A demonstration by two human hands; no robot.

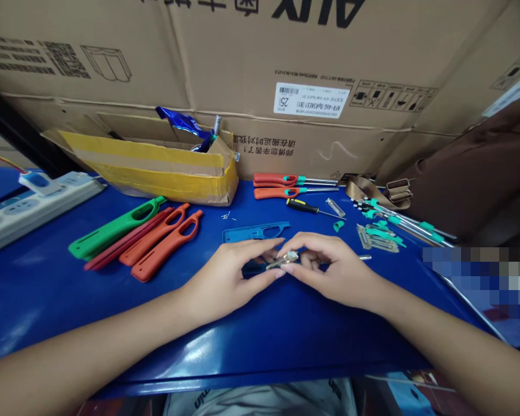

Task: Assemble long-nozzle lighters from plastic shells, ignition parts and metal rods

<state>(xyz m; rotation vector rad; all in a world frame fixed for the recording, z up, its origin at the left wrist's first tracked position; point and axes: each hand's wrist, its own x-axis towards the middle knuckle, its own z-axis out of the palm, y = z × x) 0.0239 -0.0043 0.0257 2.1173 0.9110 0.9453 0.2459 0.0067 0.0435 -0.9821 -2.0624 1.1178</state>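
Between my two hands, above the blue table, is a small clear lighter fuel tank point(277, 263) with a metal end. The thumb and fingers of my left hand point(229, 274) pinch its left end. My right hand point(335, 268) grips the metal end at the right, thumb below and fingertips above. Just behind my hands lies a blue lighter shell half point(242, 232), open side up. A blue part under my left fingers is mostly hidden. Close to my right hand, the end of a metal tube point(364, 257) shows from behind the knuckles.
At left lie green point(112, 231) and orange lighter shells point(167, 248) by a power strip point(30, 208). Behind them stands a taped carton point(164, 176). Farther back are assembled orange lighters point(275, 193), a screwdriver point(302, 205), tiny screws point(227, 216), metal rods point(409, 224) and clear tanks point(377, 238).
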